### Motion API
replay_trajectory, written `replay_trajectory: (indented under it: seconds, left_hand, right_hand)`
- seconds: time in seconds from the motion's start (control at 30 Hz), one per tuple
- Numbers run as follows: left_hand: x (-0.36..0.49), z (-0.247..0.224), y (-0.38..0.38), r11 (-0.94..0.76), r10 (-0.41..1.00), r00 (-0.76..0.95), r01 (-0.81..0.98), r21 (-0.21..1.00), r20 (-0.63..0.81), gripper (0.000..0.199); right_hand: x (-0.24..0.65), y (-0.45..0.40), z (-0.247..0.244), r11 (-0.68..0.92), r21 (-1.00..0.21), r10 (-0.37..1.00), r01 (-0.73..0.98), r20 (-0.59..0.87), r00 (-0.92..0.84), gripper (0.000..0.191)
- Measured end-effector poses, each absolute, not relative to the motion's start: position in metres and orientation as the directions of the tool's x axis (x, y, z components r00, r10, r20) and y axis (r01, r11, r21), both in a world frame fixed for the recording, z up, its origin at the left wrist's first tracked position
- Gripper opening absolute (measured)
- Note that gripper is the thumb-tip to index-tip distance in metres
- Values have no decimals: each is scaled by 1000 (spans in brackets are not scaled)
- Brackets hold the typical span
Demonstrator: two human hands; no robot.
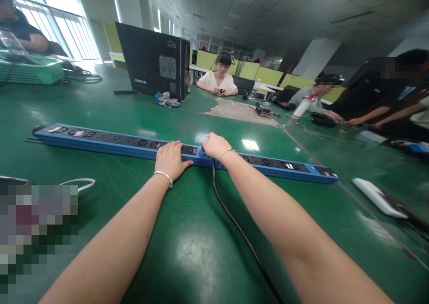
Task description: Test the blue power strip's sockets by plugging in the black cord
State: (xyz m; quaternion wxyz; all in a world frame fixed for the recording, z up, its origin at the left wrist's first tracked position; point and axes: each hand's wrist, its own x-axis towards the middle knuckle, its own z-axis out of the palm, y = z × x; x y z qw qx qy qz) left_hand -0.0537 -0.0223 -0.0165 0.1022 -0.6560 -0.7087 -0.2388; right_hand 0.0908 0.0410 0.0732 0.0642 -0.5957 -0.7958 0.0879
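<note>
Left fingers [170,147] part-spread on power strip [200,161], right fingers [212,144] pinching cable [231,214]

Bare forearms [134,232] each end in a silvery wristband, the left bracelet [163,174] chunkier, the right bracelet [225,152] slimmer.

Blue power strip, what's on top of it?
On the power strip: sockets, the left hand, and the right hand holding a black cable. The cable's end and surface beneath the hands are covered.

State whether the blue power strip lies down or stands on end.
Lying down: the power strip stretches along the green table, with sockets showing on top.
</note>
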Motion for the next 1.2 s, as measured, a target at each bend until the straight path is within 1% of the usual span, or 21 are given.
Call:
replay_trajectory:
  seconds: [0.17,0.3,0.43,0.57,0.67,0.8,0.87,0.97,1.03,1.1,1.2]
  left_hand:
    - [-54,-18,-19,24,871,-144,967,253,470,62]
    - [-54,-17,-19,18,872,-149,962,272,467,59]
    - [-54,-16,-20,17,877,-148,960,278,456,61]
    - [-52,-17,-20,25,877,-149,964,266,457,61]
    - [-52,-15,-20,25,883,-135,970,241,449,60]
    - [-66,-9,-22,-7,916,-78,978,210,393,63]
    - [-82,-7,-24,47,921,-126,976,214,369,67]
    - [-107,-9,-30,244,877,-321,939,244,357,81]
    - [-118,-12,-34,323,851,-397,912,253,345,90]
    - [-124,-15,-36,344,842,-416,904,254,344,93]
    - [-124,-17,-37,334,835,-409,909,250,369,90]
  right_hand:
    - [90,46,66,307,-191,951,932,19,-310,33]
    - [85,45,64,281,-154,958,947,-15,-287,33]
    - [79,40,64,269,-144,960,952,-44,-278,32]
    - [73,32,62,271,-134,962,953,-8,-274,34]
    - [68,27,60,291,-105,957,951,17,-291,33]
    - [64,25,58,316,-67,949,946,16,-316,33]
    - [64,25,59,322,-60,947,945,15,-322,34]
    - [65,25,61,321,-56,947,945,13,-321,34]
    - [66,24,61,311,-54,950,949,9,-311,34]
    - [66,23,59,299,-54,954,953,7,-299,33]
    - [65,21,57,286,-65,958,956,7,-286,34]
